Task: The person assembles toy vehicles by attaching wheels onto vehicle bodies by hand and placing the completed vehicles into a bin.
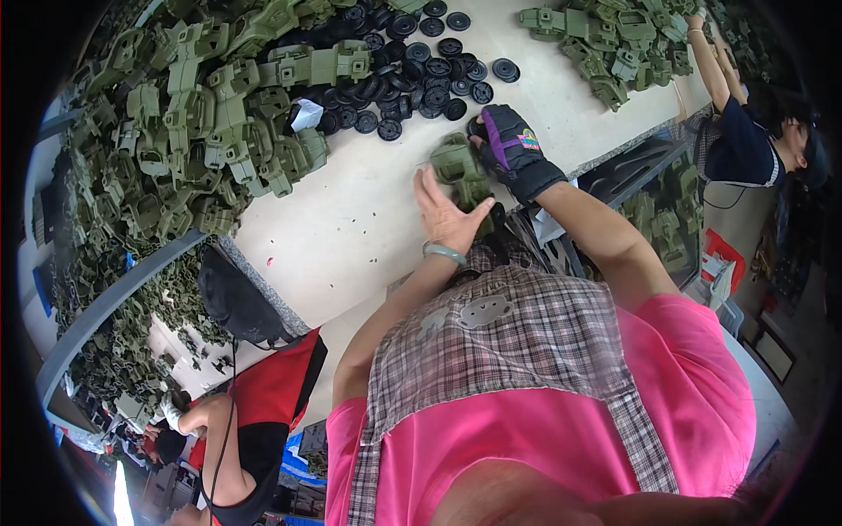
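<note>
While the person leaned over the pale worktable (351, 219), both hands met on a single olive-green moulded plastic toy body (458, 167) lying on the tabletop near its front edge, just in front of the person's chest. The left hand (447, 215), bare and wearing a pale green bangle (444, 253) at the wrist, lay flat against the near side of the green body with the fingers spread and straight rather than curled, so it pressed on the piece without closing around it. The right hand (510, 151), in a black work glove with a purple panel (516, 145), rested on the far right end of the same piece; its fingers curved down over that end, though whether they truly clamped it or held a small part beneath could not be told (the glove hid the fingertips).

Just beyond the hands lay a loose scatter of black round plastic wheels (421, 66), several touching one another. To the left of them rose a large heap of the same olive-green moulded bodies (219, 123), with a scrap of white paper (305, 114) tucked at its edge. A second, smaller heap of green bodies (605, 35) sat at the far right of the table, where another person in a dark blue shirt (737, 145) reached into it. At the lower left, a third person in a red and black top (272, 394) sat well apart from the hands.
</note>
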Available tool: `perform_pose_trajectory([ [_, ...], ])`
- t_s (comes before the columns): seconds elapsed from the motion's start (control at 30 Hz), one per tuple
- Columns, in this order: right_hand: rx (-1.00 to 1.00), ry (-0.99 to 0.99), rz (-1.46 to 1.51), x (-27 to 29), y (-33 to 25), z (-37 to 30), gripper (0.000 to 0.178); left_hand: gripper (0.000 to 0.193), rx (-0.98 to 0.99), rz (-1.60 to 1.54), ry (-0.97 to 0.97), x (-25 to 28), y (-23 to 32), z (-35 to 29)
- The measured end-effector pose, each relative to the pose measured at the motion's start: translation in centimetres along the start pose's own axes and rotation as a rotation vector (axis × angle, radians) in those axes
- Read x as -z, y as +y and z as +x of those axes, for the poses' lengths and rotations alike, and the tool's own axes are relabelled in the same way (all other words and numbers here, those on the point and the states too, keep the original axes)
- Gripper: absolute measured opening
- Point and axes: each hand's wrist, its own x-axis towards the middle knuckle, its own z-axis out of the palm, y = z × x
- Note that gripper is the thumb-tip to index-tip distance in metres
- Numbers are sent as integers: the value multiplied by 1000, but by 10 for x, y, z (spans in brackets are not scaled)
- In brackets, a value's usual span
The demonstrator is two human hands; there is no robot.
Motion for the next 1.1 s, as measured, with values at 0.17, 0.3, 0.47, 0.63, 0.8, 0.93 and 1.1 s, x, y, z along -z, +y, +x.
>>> perform_pose_trajectory([
  [0.17,-255,175,171,-26,-17,-36,38,115,-22,-33,4,-11,-35,8],
  [0.3,-567,188,649,-45,-53,-62,32,92,34,-113,-15,16,-80,18],
  [0.47,-674,8,1129,-37,-73,-62,29,85,100,-301,93,36,-95,13],
  [0.63,-611,-46,891,-41,-55,-74,38,99,-46,161,-48,48,-33,-1],
  [0.8,-38,-23,239,27,-58,-43,44,112,0,521,-280,49,-10,0],
  [0.93,154,-44,155,41,-47,-38,42,112,-174,652,-334,24,-13,-14],
  [1.1,-106,-109,246,49,-27,-50,45,122,-221,576,-496,31,-2,13],
])
